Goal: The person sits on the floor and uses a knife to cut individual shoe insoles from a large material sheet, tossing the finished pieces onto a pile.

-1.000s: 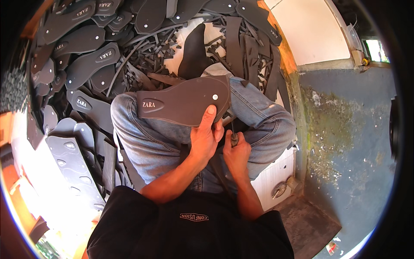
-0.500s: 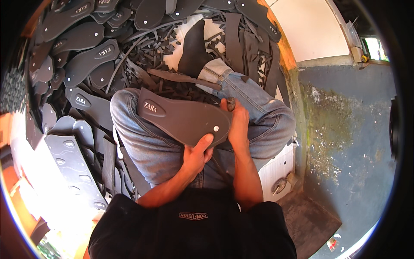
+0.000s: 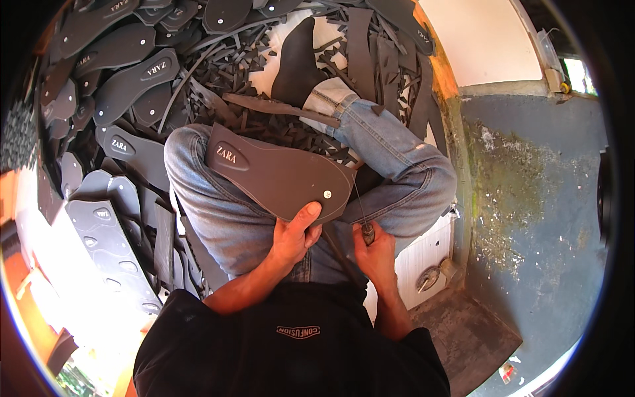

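Observation:
A dark grey sandal sole (image 3: pixel 271 173) lies slanted over my lap, with an oval moulded heel mark at its left end and a small white round sticker near its toe. My left hand (image 3: pixel 296 238) grips the toe end from the near edge, thumb on top. To the right, my right hand (image 3: pixel 376 255) is closed round the short handle of a thin-bladed knife (image 3: pixel 368 231). The narrow blade points away from me, its tip near the sole's right edge. Uncut material extends around the toe outline.
Many grey soles (image 3: pixel 137 83) are heaped on the left. Dark offcuts (image 3: pixel 231 79) and long strips (image 3: pixel 358 49) cover the floor ahead, around my black-socked foot (image 3: pixel 295 63). A marked sheet (image 3: pixel 114 255) lies at left. A stained blue wall (image 3: pixel 522 192) and a dark slab (image 3: pixel 463 337) are at right.
My right hand has come back toward me from the sole's far right edge, bringing the knife along; its blade now shows. The sole and my left hand have shifted slightly left.

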Demonstrator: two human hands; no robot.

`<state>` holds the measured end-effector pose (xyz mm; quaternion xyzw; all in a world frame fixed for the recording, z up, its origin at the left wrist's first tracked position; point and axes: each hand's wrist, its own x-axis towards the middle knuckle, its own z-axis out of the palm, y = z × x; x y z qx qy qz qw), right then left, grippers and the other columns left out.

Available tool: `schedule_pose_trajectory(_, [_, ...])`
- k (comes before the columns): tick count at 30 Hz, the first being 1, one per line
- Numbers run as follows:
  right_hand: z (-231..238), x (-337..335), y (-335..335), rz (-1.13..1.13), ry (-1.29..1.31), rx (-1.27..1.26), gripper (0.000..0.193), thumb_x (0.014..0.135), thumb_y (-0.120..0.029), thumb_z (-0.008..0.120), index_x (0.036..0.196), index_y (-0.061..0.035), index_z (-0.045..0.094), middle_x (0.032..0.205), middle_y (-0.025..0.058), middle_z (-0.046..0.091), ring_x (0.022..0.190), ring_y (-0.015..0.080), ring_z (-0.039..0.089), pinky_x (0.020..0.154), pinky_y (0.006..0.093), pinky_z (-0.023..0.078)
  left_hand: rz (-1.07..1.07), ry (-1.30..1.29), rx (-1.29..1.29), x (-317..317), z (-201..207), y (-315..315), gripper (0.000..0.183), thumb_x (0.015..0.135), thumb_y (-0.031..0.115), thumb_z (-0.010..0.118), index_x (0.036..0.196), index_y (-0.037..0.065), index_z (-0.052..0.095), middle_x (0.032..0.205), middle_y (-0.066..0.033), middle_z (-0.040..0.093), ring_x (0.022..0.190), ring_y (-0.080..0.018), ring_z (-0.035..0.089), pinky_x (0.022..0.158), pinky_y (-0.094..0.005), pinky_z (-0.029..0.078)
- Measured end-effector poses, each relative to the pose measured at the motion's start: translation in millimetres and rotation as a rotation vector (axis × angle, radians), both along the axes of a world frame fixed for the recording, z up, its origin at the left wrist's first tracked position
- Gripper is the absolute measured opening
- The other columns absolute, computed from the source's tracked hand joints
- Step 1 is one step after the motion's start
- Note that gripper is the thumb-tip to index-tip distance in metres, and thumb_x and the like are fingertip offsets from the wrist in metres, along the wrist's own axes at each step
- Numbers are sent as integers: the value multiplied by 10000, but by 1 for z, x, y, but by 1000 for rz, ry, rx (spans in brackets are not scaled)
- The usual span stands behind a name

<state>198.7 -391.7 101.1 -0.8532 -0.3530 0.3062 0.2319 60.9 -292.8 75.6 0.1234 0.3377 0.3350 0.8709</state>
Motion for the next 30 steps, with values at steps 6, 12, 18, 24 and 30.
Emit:
schedule_pose_trajectory(6, [-13, 14, 32, 236, -124, 39, 236, 832, -165, 598, 684, 11, 546, 640, 237, 578, 623, 428, 574, 540, 446, 430, -43, 66, 11, -13, -12, -10, 156, 851, 157, 645, 948, 57, 573, 621, -16, 529, 376, -68, 391, 326, -195, 270])
schedule_pose_trajectory(12, [-24, 25, 90, 9, 548, 162, 288, 863, -272, 619, 827, 14, 629, 593, 87, 582, 507, 188, 532, 496, 315, 418, -80, 140, 22, -27, -5, -15, 215, 835, 188, 669, 976, 60, 568, 620, -6, 522, 391, -61, 398, 330, -186, 272])
schedule_pose_trajectory(18, [3, 5, 80, 94, 821, 28, 162, 829, -187, 694, 829, -34, 638, 625, -47, 515, 571, 18, 390, 503, 201, 312, -246, 304, 59, -50, 3, -5, 335, 841, 235, 669, 1098, 68, 534, 943, -57, 584, 739, -112, 574, 510, -223, 449])
schedule_pose_trajectory(24, [8, -17, 27, 178, 907, 22, 234, 812, -191, 719, 721, -41, 564, 623, -68, 449, 598, 31, 404, 538, 214, 343, 182, 415, 110, -84, 3, 104, 301, 909, 290, 583, 1053, 35, 517, 831, -38, 623, 684, -121, 621, 577, -233, 521])
schedule_pose_trajectory(30, [-6, -22, 34, 206, 294, 86, 387, 854, -320, 658, 671, -7, 523, 483, 90, 469, 434, 184, 451, 442, 332, 361, -247, 386, 137, -71, 17, 106, 258, 889, 269, 619, 891, 12, 594, 716, -38, 632, 579, -87, 602, 525, -210, 501])
